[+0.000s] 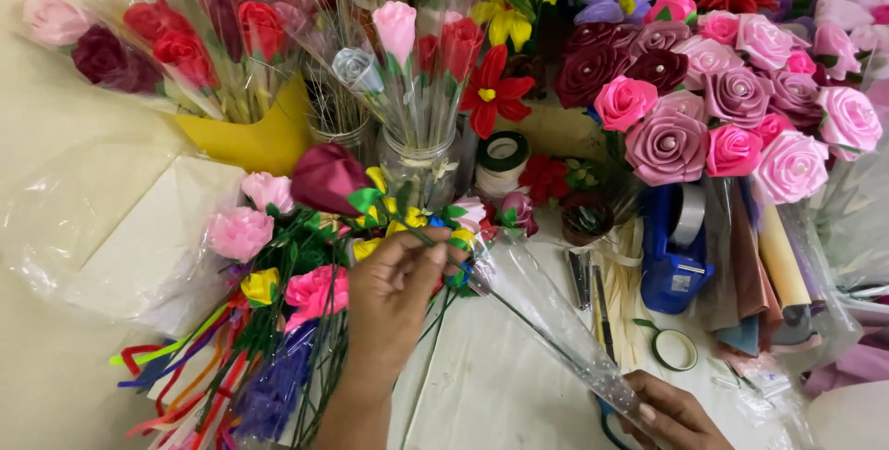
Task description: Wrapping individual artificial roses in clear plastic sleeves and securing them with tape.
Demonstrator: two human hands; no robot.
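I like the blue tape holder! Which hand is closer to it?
The right hand. It sits just below the blue tape holder, pinching the end of a clear sleeve. The left hand is farther off to the left, among the flowers.

A thin green flower stem (505, 306) lies slanted inside a clear cellophane sleeve (556, 330), its bloom seemingly hidden.

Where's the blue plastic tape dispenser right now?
In the head view, the blue plastic tape dispenser lies right of centre on the table, just below the pink and mauve ribbon-rose bouquet and above the small green tape roll.
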